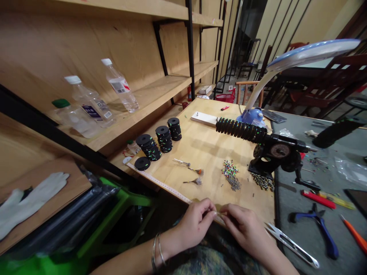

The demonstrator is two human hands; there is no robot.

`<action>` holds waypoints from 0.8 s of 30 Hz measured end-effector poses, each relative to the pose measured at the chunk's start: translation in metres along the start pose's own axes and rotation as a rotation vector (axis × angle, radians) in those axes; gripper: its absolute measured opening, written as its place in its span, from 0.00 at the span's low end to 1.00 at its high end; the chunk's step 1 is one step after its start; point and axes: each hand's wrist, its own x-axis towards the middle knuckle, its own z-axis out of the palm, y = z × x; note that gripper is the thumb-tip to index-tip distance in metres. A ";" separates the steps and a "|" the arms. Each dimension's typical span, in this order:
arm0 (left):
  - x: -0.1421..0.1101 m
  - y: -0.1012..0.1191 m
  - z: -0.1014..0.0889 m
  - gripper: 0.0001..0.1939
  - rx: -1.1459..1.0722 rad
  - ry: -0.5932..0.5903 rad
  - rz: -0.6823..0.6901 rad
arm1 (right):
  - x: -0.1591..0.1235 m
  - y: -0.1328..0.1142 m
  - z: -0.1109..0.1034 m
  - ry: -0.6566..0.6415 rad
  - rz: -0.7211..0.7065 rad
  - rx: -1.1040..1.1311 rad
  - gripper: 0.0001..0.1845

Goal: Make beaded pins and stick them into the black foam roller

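Note:
My left hand (199, 221) and my right hand (242, 225) meet at the near edge of the wooden table, thumbs and forefingers pinched close together. Something thin and pale shows between the fingertips, too small to name. Beyond the hands lie a pile of coloured beads (229, 168), a heap of small grey metal pieces (233, 183) and brass-coloured tubes (262, 181). Small bundles, one with an orange tip (197, 172) and one grey (196, 181), lie ahead of my left hand. White thread snips (292, 244) rest beside my right wrist.
Stacks of black foam spools (148, 147) stand at the table's left. A hand-cranked winder (278, 151) carries a row of spools (241, 130). A blue lamp (252, 116) stands behind. Blue pliers (318, 225) and a red knife (318, 199) lie right. Shelves with bottles (123, 88) rise left.

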 end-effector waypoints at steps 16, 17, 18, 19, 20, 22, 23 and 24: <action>0.004 0.003 -0.003 0.08 -0.075 0.010 -0.016 | -0.001 -0.004 -0.016 0.044 0.045 -0.019 0.08; 0.004 0.002 -0.002 0.08 -0.073 0.010 -0.011 | -0.001 -0.004 -0.015 0.048 0.039 -0.029 0.08; 0.004 0.002 -0.002 0.07 -0.070 0.010 -0.004 | -0.001 -0.004 -0.015 0.050 0.031 -0.037 0.09; 0.004 0.002 -0.002 0.08 -0.065 0.010 0.002 | -0.002 -0.003 -0.015 0.049 0.023 -0.042 0.09; 0.005 0.003 -0.001 0.08 -0.062 0.011 0.005 | -0.002 -0.003 -0.014 0.045 0.016 -0.045 0.09; 0.005 0.003 -0.001 0.08 -0.056 0.012 0.008 | -0.002 -0.002 -0.014 0.032 0.009 -0.053 0.09; 0.005 0.003 -0.001 0.07 -0.053 0.013 0.008 | -0.002 -0.002 -0.014 0.027 0.007 -0.058 0.09; 0.004 0.003 -0.001 0.07 -0.050 0.012 0.006 | -0.002 -0.002 -0.014 0.024 0.007 -0.064 0.10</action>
